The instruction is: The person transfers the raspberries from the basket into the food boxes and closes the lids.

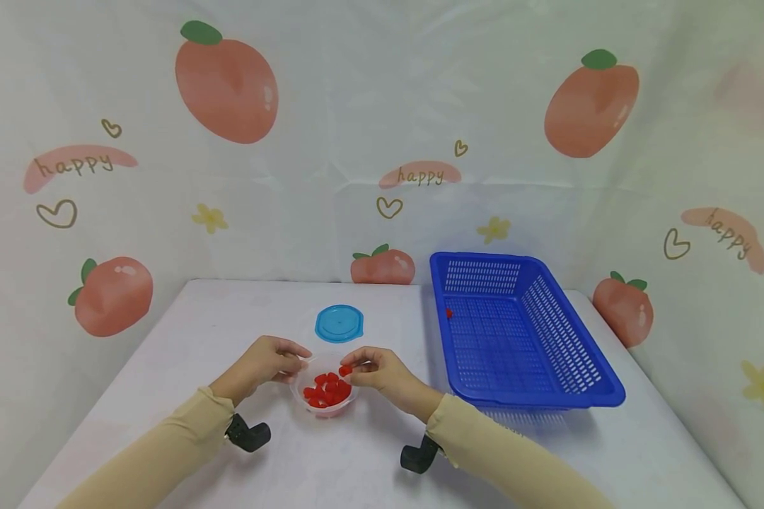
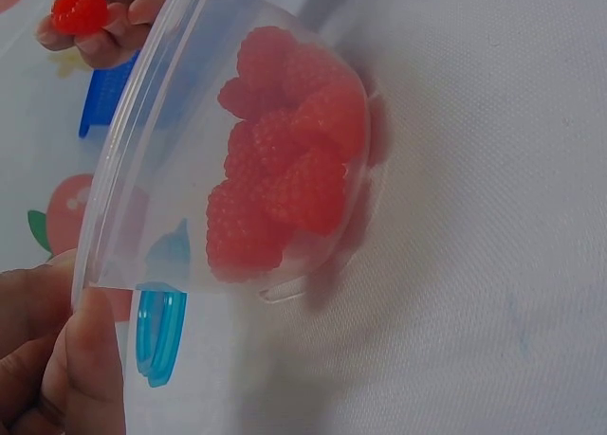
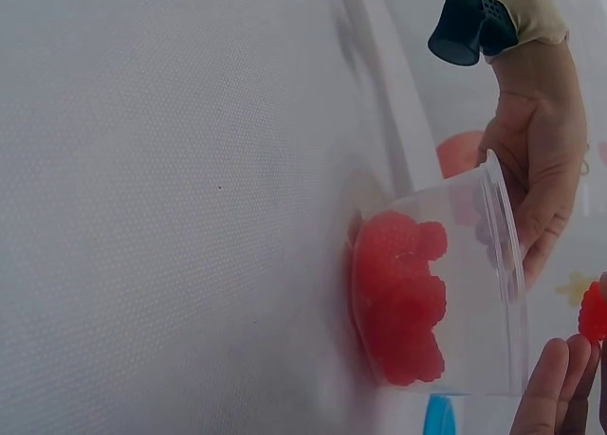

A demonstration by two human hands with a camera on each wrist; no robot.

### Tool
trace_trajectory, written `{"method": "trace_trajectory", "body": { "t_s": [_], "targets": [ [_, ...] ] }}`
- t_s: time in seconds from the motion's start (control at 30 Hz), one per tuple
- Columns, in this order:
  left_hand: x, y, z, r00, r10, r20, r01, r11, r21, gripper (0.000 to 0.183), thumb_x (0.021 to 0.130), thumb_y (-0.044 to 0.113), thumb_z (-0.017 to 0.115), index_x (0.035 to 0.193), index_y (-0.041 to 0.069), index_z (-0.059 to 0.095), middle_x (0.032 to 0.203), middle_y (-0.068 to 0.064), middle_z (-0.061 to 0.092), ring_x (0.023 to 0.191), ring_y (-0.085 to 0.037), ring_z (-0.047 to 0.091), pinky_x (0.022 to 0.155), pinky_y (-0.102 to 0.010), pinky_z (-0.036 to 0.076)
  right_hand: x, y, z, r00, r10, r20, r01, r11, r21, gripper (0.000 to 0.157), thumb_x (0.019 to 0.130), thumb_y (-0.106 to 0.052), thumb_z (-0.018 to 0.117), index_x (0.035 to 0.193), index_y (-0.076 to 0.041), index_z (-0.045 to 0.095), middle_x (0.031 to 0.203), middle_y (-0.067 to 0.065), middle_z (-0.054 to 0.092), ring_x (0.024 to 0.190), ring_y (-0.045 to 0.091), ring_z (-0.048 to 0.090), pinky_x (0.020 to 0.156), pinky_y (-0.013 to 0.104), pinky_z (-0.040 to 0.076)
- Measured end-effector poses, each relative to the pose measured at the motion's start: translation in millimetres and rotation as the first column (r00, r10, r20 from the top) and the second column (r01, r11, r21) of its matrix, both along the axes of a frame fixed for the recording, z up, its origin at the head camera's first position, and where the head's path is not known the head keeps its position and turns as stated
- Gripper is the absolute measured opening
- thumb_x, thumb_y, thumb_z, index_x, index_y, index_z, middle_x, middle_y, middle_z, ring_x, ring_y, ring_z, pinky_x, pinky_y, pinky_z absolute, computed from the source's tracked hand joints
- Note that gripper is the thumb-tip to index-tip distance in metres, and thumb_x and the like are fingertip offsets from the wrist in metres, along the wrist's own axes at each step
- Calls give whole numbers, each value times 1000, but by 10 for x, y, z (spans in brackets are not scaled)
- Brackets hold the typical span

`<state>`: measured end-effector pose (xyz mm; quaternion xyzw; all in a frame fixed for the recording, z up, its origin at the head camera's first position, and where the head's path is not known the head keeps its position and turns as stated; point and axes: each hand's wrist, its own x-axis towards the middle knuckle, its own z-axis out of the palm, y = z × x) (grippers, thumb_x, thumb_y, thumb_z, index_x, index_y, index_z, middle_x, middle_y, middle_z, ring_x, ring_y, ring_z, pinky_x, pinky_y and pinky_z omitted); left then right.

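Note:
A clear plastic tub (image 1: 298,387) with several red raspberries (image 1: 328,390) inside stands on the table. My left hand (image 1: 269,364) pinches the tub's rim at its left side; in the left wrist view the thumb and fingers (image 2: 90,350) meet on that rim. Over the tub's right edge, my right hand (image 1: 385,375) holds a single raspberry (image 1: 345,370) between its fingertips. That raspberry (image 2: 81,9) shows above the rim in the left wrist view. Through the tub's wall the berries (image 3: 398,298) appear heaped on the bottom.
A round blue lid (image 1: 339,324) lies on the table just behind the tub. To the right stands a large blue plastic basket (image 1: 509,339), with one small red berry (image 1: 449,313) at its left wall. A printed cloth (image 1: 331,141) hangs behind the table.

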<state>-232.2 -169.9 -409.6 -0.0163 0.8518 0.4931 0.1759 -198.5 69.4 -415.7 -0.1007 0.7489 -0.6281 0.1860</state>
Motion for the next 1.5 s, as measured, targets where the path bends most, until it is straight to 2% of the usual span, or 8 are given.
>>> {"method": "trace_trajectory", "body": {
  "t_s": [0.4, 0.67, 0.97, 1.1, 1.27, 1.5],
  "targets": [
    [29, -21, 26, 999, -36, -20, 37, 999, 31, 28, 86, 8, 69, 112, -3, 68, 86, -10, 66, 67, -17, 60, 67, -28, 59, -18, 7, -32, 1000, 16, 1, -16, 999, -28, 31, 86, -8, 69, 115, 2, 63, 103, 4, 66, 89, 13, 60, 87, 27, 55],
    [32, -18, 28, 999, -36, -27, 37, 999, 21, 27, 87, 8, 69, 112, -3, 68, 88, -13, 66, 66, -17, 60, 66, -28, 59, -7, 11, -10, 1000, 20, 6, -19, 1000, -24, 34, 88, -6, 65, 120, 5, 60, 120, 25, 57, 92, 15, 57, 88, 27, 54],
    [44, -4, 59, 1000, -25, -17, 25, 1000, 6, 29, 86, 10, 70, 113, -3, 68, 90, -13, 66, 68, -17, 60, 67, -28, 59, 26, 89, 50, 999, 33, -36, -34, 999, -15, 34, 89, -12, 67, 120, 0, 61, 121, 22, 57, 95, 15, 59, 90, 28, 54],
    [42, -2, 63, 1000, -25, -19, 25, 1000, 4, 29, 86, 10, 70, 112, -3, 67, 88, -10, 64, 68, -17, 59, 67, -28, 59, 78, 183, 184, 997, 35, -66, -37, 999, -32, 30, 90, -11, 66, 118, -2, 62, 115, 16, 59, 97, 15, 59, 91, 29, 54],
    [35, -8, 49, 999, -29, -26, 29, 1000, -2, 29, 87, 11, 70, 112, -3, 67, 89, -10, 65, 68, -17, 59, 67, -28, 59, 126, 372, 484, 995, 34, -98, -42, 996, -75, 30, 91, -8, 64, 119, 1, 59, 109, 5, 58, 98, 15, 58, 93, 29, 53],
    [15, -6, 14, 1000, -7, -15, 7, 1000, -9, 27, 87, 10, 70, 111, 0, 69, 89, -9, 65, 69, -18, 60, 68, -27, 58, 52, 721, 879, 986, -27, -166, 6, 992, -124, 30, 92, -8, 64, 120, -1, 57, 110, 2, 56, 102, 16, 56, 92, 23, 50]
  ]
}}
